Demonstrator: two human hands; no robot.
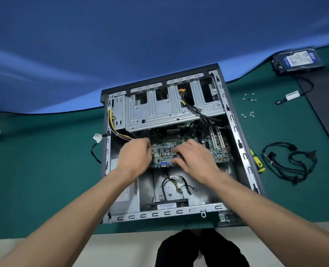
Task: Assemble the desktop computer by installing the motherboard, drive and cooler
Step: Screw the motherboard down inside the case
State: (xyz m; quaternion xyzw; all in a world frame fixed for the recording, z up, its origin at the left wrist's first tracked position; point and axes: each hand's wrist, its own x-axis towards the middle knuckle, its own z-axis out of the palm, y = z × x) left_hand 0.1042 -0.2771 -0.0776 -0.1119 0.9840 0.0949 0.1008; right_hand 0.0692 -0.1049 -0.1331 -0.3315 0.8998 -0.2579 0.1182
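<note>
Fingers of the left hand (134, 155) curl round the motherboard (181, 149) at its left edge; right hand (193, 157) fingers curl over its near edge. Board sits inside the open case (242, 151), partly under the drive cage (171, 110). Step judged: seating the motherboard. Next requires aligning it, then screws (249, 106), which lie on the mat (44, 151).

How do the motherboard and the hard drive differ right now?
The motherboard sits inside the open computer case; the hard drive lies outside it on the green mat, far right. Both hands, left hand and right hand, are on the motherboard; nothing touches the hard drive. The motherboard is a bare green board; the hard drive is a dark labelled box. Both lie flat.
</note>
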